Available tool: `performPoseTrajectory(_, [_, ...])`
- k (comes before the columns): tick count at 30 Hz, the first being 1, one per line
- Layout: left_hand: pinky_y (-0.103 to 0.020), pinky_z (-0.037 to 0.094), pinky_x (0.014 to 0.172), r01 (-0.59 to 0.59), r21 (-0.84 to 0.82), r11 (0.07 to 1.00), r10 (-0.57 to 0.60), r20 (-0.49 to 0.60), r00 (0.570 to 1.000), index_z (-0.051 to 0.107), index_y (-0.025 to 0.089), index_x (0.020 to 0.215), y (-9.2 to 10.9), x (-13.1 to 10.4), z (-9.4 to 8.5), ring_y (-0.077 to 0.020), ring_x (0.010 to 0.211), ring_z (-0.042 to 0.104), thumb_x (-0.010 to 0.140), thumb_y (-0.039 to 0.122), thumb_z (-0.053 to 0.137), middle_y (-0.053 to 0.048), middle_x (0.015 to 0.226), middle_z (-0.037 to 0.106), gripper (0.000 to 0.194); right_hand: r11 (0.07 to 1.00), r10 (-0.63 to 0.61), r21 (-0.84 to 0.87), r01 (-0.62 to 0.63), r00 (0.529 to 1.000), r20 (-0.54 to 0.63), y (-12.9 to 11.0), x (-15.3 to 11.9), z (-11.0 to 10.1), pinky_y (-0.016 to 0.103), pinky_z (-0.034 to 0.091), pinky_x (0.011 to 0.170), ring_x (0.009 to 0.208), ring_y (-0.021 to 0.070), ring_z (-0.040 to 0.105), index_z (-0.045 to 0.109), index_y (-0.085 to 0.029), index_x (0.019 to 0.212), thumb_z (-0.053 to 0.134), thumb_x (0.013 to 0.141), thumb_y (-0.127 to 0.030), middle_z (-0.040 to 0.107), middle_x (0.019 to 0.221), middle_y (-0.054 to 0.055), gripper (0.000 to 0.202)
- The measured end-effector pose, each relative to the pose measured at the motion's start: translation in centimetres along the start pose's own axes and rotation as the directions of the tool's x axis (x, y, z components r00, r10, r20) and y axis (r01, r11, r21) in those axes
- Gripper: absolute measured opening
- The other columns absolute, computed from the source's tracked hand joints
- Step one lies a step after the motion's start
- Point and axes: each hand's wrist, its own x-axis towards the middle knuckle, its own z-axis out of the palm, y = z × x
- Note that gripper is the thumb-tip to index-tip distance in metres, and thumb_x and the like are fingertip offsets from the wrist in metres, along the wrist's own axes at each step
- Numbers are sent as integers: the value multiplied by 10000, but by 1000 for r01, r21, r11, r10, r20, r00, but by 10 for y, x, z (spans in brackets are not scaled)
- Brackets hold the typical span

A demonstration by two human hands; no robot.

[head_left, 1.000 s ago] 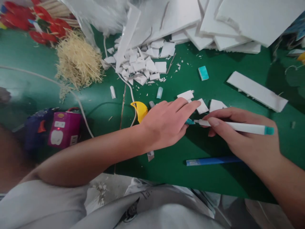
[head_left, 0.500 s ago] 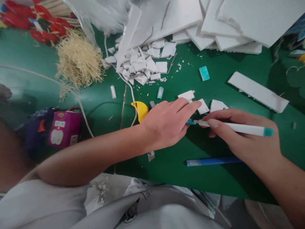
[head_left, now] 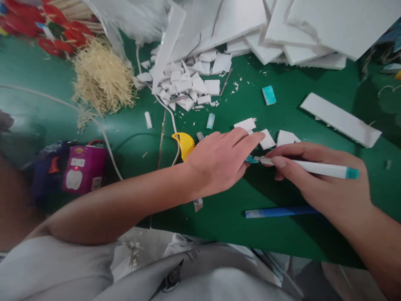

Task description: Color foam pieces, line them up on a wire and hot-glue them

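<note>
White scraps (head_left: 183,86) litter the green table (head_left: 216,225) beneath the white marker (head_left: 322,169).

Foam scraps (head_left: 188,85) lie on the table (head_left: 219,225), right of the straw (head_left: 103,77). The marker (head_left: 319,168) is before the foam strip (head_left: 341,120).
</note>
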Motion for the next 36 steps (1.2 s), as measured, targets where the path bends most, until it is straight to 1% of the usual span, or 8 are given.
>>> performPoseTrajectory(3, [-368,578,883,0,-5,1000,0,2,1000,441,186,1547,0,0,0,-239,1134,695,1023,255,530,-109,1396,648,536,1000,-5,-6,5,1000,24,-1,0,0,236,460,462,514,128,652,793,-308,822,707,949,-391,714,616,-38,174])
performPoseTrajectory(8, [-364,579,885,-2,-4,1000,2,2,1000,446,187,1540,0,1,0,-236,1134,695,1031,264,531,-107,1392,651,522,999,51,-18,-52,999,-17,-3,-1,2,254,487,497,531,136,652,813,-308,868,693,964,-458,712,627,-23,215])
performPoseTrajectory(12, [-361,581,886,0,3,1000,0,10,1000,446,191,1543,0,1,0,-234,1135,699,1030,275,556,-103,1405,649,531,998,30,-61,-32,999,-21,-2,-1,1,261,473,489,522,137,639,821,-301,883,697,958,-495,718,637,-12,242])
performPoseTrajectory(16, [-350,579,876,-4,17,1000,4,3,1000,455,185,1540,-1,1,0,-229,1133,702,1035,264,549,-99,1392,660,519,993,95,-68,-93,995,18,-10,-1,-1,254,500,513,553,143,659,794,-291,821,677,970,-421,718,636,-17,229])
performPoseTrajectory(20, [-352,578,886,-11,15,1000,11,6,1000,456,179,1539,0,1,-1,-231,1148,698,1032,260,553,-103,1398,658,523,982,179,-59,-178,984,19,-21,-2,-2,276,556,610,630,158,695,796,-302,893,679,963,-371,755,724,-16,152])
performPoseTrajectory(28, [-340,572,881,-4,15,1000,4,25,1000,455,188,1534,1,2,-2,-225,1158,691,1032,269,564,-102,1394,656,520,982,173,-76,-170,984,34,-19,-1,-4,286,555,617,638,164,704,796,-308,895,673,967,-367,740,704,-17,155])
performPoseTrajectory(32, [-340,574,879,-9,19,1000,9,21,1000,453,190,1534,0,3,-1,-224,1151,692,1031,269,565,-100,1388,658,521,989,139,-56,-134,985,100,-15,1,-6,282,540,575,615,169,700,795,-305,863,698,950,-372,732,672,-17,146])
performPoseTrajectory(36, [-352,581,885,-8,21,1000,7,32,999,450,188,1541,0,3,-1,-229,1155,694,1031,270,577,-99,1397,653,533,987,147,-68,-145,988,35,-18,-2,-3,287,551,596,632,171,704,792,-298,903,675,968,-382,752,717,-7,159])
